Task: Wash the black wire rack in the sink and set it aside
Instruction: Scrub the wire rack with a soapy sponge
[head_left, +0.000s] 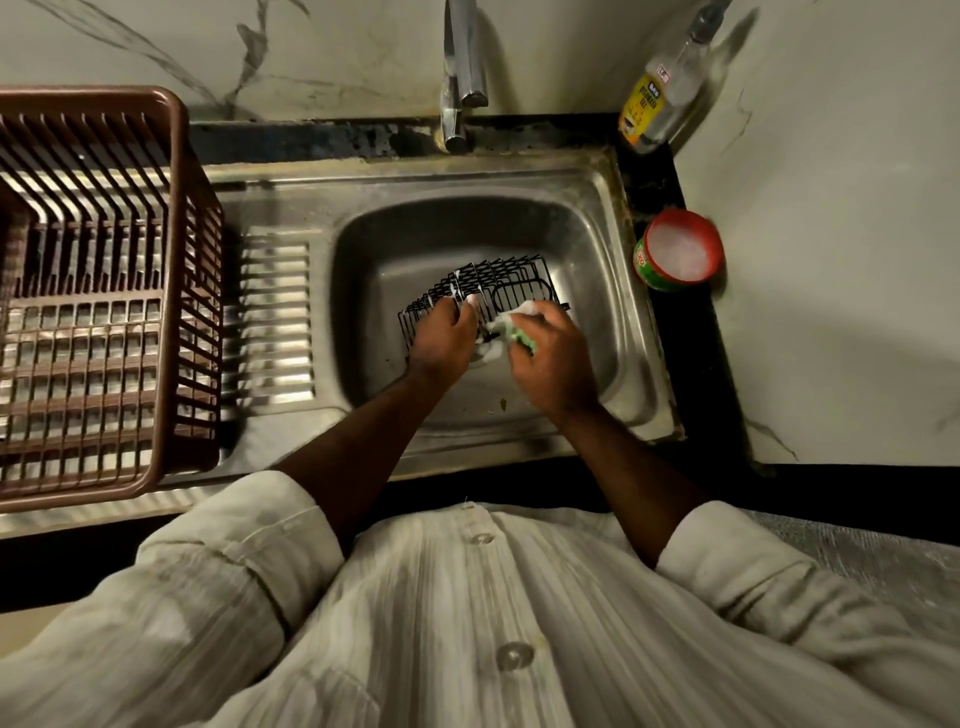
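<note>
Here the black wire rack (485, 291), soapy, slants up-right in the sink (597, 218); left hand (441, 338) grips it, right hand (550, 358) seemingly clutches a green scrubber (519, 335).

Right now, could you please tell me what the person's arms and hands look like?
The left hand and right hand are bare, with no gloves, rings or watch showing. The left sleeve and right sleeve of a cream ribbed shirt are rolled up near the elbows.

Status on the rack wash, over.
Left hand grips black wire rack, in sink. Right hand holds soapy green scrubber on it. Nothing obstructing.
</note>
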